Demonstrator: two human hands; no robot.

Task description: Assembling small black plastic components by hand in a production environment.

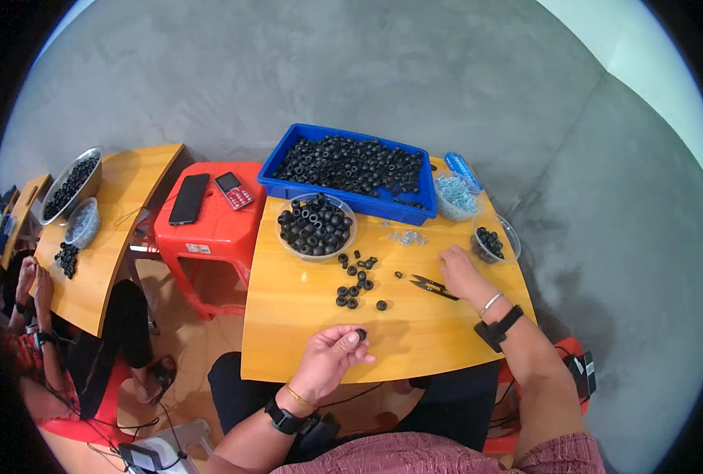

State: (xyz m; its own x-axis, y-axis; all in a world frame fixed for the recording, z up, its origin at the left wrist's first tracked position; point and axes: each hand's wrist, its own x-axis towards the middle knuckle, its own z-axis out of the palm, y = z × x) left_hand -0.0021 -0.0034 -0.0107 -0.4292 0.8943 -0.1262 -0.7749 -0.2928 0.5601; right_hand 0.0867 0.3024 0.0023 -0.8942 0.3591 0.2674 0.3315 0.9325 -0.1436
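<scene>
While my left hand (332, 357) pinches a small black rubber ring (361, 335) between thumb and fingertips near the front edge of the yellow wooden table (304, 332), my right hand (460, 271) rests flat, fingers loosely spread, just beside the small black snips (434, 286). Loose black rings (356, 283) lie scattered between my hands and the clear round bowl of rings (317, 226). Behind it the blue plastic crate (350, 167) lines the far edge. Bare tabletop stays open along the front, left of my pinching hand.
</scene>
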